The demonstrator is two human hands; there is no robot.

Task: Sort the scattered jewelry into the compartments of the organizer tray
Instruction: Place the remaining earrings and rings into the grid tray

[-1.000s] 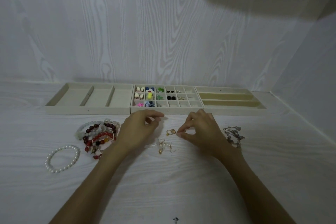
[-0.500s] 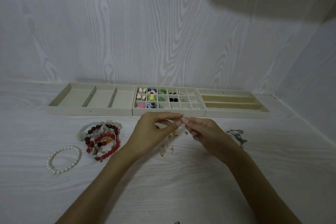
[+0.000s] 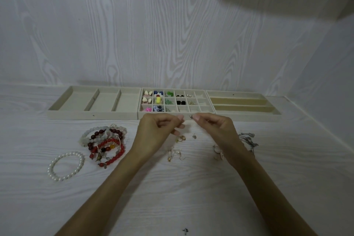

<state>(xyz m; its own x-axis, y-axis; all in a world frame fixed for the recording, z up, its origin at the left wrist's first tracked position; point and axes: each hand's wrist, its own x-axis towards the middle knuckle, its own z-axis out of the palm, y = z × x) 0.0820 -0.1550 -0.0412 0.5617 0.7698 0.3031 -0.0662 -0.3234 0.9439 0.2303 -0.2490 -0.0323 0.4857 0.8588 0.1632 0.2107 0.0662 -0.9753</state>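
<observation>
Jewelry lies scattered on the white wood-grain surface (image 3: 191, 193) in front of the organizer tray (image 3: 173, 116), whose small compartments already hold coloured studs on the left side. I see my right hand (image 3: 216, 130) raised just before the tray's front wall, thumb and forefinger pinching a small stud earring (image 3: 191, 116). My left hand (image 3: 157, 132) hovers close beside it, its fingers curled with the tips drawn narrow together; I cannot tell whether they hold anything. Below the hands, a few loose earrings (image 3: 175, 154) rest on the surface. A pile of beaded bracelets (image 3: 107, 144) sits to the left, with a pearl bracelet (image 3: 66, 165) nearer me and apart from it. A grey chain necklace (image 3: 248, 140) lies just right of my right wrist.
</observation>
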